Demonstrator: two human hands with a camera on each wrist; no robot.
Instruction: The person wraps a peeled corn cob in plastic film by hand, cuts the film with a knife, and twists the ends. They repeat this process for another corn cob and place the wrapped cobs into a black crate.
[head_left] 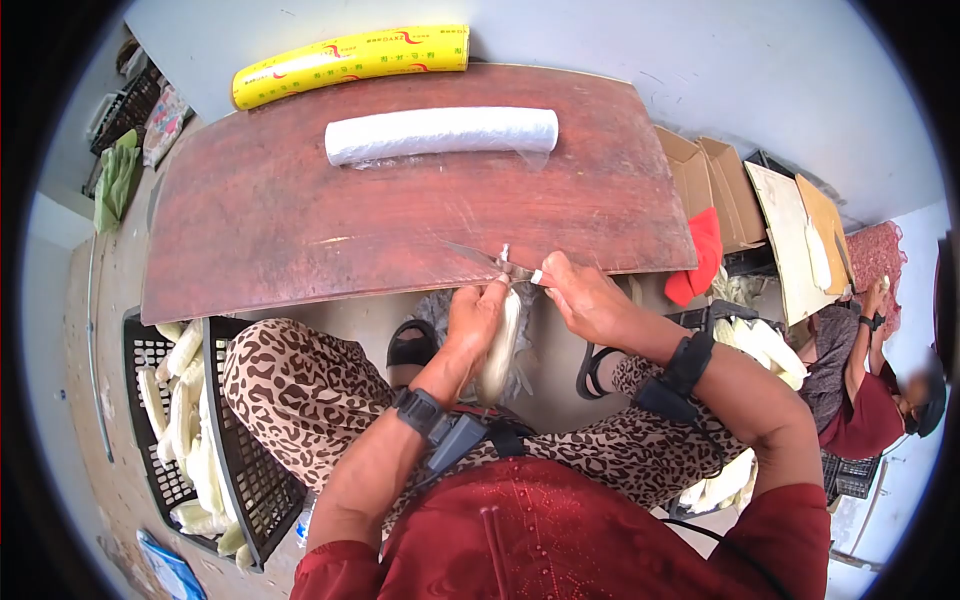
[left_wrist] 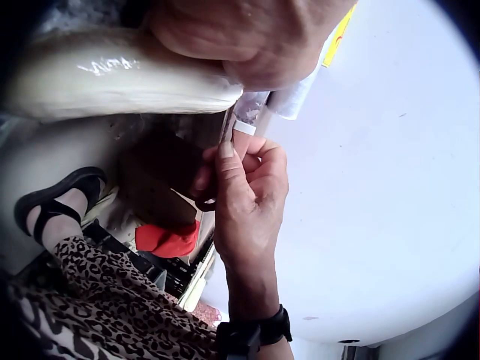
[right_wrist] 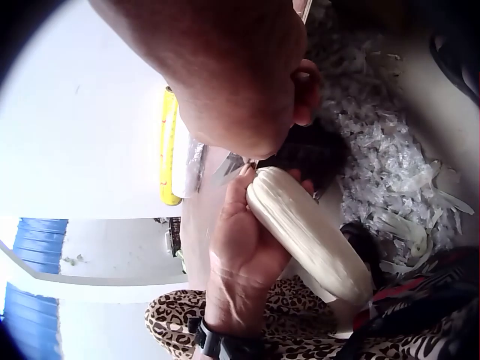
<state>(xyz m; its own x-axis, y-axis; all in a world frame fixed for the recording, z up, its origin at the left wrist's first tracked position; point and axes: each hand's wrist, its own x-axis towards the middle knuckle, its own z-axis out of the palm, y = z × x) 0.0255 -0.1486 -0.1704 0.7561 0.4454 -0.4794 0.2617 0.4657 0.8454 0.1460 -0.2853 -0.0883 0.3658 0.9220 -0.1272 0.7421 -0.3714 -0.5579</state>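
My left hand (head_left: 474, 318) grips an ear of corn (head_left: 502, 350) in pale husk near its top end, and the ear hangs down from it in front of the table edge. In the right wrist view the ear (right_wrist: 311, 232) slants across the fingers of the left hand (right_wrist: 244, 244). My right hand (head_left: 585, 300) holds a knife (head_left: 475, 254) with a white band at the handle. Its blade points left over the table edge, across the top end of the ear. In the left wrist view the right thumb (left_wrist: 229, 161) lies along the knife's handle.
A red-brown table (head_left: 400, 220) bears a white plastic roll (head_left: 440, 132) and a yellow roll (head_left: 350, 65). Black crates of corn (head_left: 185, 440) stand left and right of my legs. Husk and plastic scraps (right_wrist: 390, 187) litter the floor. Another person (head_left: 865, 400) sits at the far right.
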